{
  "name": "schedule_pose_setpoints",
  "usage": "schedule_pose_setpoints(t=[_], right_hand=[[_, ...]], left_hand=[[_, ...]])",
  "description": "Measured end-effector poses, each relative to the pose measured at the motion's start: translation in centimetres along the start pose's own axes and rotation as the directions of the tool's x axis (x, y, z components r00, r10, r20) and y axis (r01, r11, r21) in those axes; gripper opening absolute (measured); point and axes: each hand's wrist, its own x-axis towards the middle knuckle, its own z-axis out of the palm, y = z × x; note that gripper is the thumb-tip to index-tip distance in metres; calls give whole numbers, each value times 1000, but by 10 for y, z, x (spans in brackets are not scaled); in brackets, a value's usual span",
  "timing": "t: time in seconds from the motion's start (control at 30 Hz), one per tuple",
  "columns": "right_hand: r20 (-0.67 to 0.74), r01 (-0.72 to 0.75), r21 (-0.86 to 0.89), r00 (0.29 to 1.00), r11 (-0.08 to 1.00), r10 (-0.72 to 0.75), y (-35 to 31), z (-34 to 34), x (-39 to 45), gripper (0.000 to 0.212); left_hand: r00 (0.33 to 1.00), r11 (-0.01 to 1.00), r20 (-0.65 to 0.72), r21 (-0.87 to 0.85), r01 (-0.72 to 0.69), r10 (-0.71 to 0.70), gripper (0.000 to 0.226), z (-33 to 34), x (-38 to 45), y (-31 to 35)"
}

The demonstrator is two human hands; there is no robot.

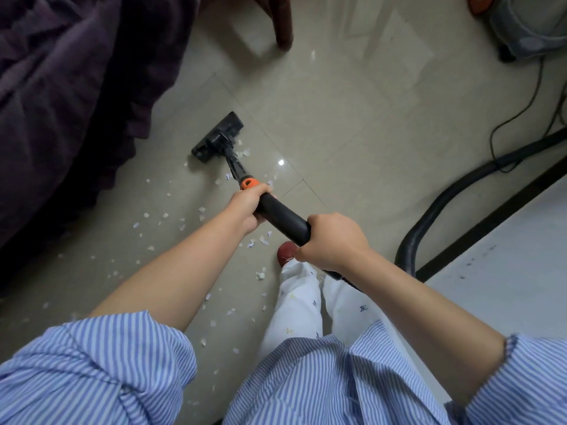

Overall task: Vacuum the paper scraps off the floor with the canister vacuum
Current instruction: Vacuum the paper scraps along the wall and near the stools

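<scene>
Both hands hold the black vacuum wand (283,216). My left hand (249,205) grips it just behind the orange collar (248,183); my right hand (333,240) grips it farther back, at the hose end. The black floor nozzle (218,137) lies flat on the beige tile floor (337,118), close to the bed's edge. Several small white paper scraps (165,216) are scattered from the nozzle back toward my feet. The grey canister vacuum (530,26) stands at the top right, and its black hose (445,197) curves along the floor on the right.
A dark purple bedspread (67,102) hangs to the floor along the left. A brown furniture leg (283,23) stands at the top centre. A thin power cord (515,118) loops on the right, beside a white surface with a dark edge (506,250). A red slipper (287,251) shows below the wand.
</scene>
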Motion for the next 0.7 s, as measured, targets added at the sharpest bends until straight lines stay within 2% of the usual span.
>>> schedule_pose_setpoints(t=[0.17,0.33,0.47,0.7], right_hand=[[14,-20,-26,1000,999,21,-16,0,-3,16],[13,-12,-71,1000,997,13,-35,0,-13,27],[30,-14,-82,999,997,17,-38,4,-31,22],[27,-40,-126,999,991,43,-25,14,-61,17]], left_hand=[[1000,1000,28,-12,9,-9,14,-14,3,1],[999,1000,30,-22,10,-10,14,-29,-6,5],[999,999,21,35,39,-39,17,-33,-20,-4],[997,997,34,37,61,-62,19,-29,-37,-36]])
